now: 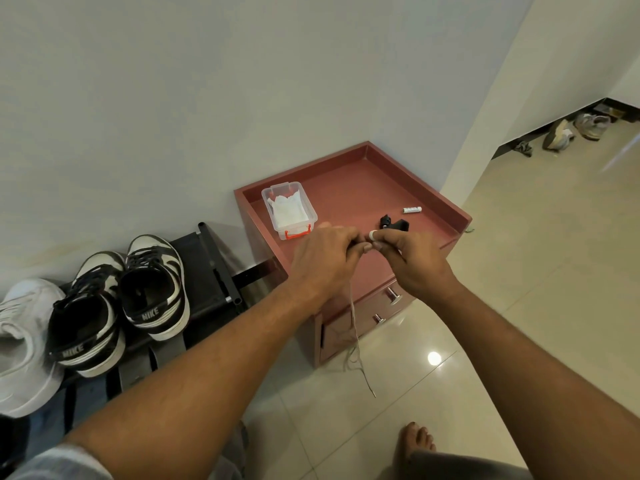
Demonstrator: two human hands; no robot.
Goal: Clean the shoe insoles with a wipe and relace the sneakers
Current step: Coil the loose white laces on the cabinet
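Your left hand (323,261) and right hand (412,261) both pinch the lace (354,320), its length hanging straight down; the sneakers (152,271) sit well off left, nearer your left hand

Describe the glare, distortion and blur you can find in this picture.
Head view: a round glare spot on the glossy floor; the wide lens curves the wall corner; the far shoes look soft; the hanging lace is slightly blurred.
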